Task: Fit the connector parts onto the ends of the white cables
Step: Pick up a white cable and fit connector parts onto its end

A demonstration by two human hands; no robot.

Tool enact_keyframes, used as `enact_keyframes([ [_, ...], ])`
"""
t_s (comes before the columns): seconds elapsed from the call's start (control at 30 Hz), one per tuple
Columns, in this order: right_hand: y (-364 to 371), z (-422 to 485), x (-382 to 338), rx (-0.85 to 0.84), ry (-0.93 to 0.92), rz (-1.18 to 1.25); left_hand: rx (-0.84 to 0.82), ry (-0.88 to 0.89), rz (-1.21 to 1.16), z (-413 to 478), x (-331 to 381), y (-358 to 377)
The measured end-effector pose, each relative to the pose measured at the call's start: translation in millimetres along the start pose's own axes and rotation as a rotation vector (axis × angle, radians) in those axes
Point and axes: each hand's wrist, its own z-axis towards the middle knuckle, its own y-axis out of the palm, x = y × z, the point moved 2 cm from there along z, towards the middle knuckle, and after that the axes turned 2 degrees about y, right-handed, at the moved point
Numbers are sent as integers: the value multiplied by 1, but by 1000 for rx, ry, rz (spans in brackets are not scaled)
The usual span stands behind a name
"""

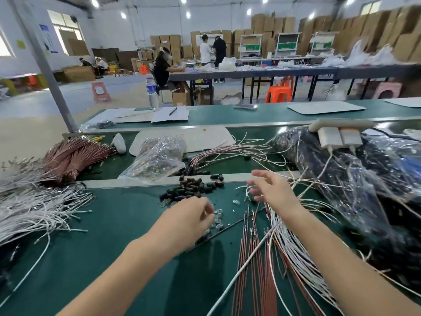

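Left hand (pixel 189 218) curled over clear connector parts (pixel 217 218), grip unclear from blur; right hand (pixel 272 190) spread open above white cables (pixel 292 250).

A big hall with white walls (pixel 141 26) and windows (pixel 66 23) high on the left, lit by round ceiling lights (pixel 188 14). The floor (pixel 34 106) is pale and glossy. Stacked cardboard boxes (pixel 376 30) line the far wall behind metal shelf racks (pixel 287 43). A long grey table (pixel 262 73) stands mid-room, an orange stool (pixel 279 91) in front of it, a pink stool (pixel 100 91) near a grey post (pixel 45 65).
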Motion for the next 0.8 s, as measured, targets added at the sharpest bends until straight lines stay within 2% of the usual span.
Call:
enact_keyframes([
  [0.1, 6, -13, -1, 37, -70, -13, -29, 143, 313, -4, 15, 25],
  [0.27, 12, -30, 1, 100, -130, 52, 1, 157, 580, -2, 28, 44],
  [0.53, 14, -52, 23, 257, -181, 62, -25, 131, 657, 1, 34, 46],
  [0.8, 14, -45, 18, 315, -222, -29, 26, 284, 694, 18, 26, 24],
])
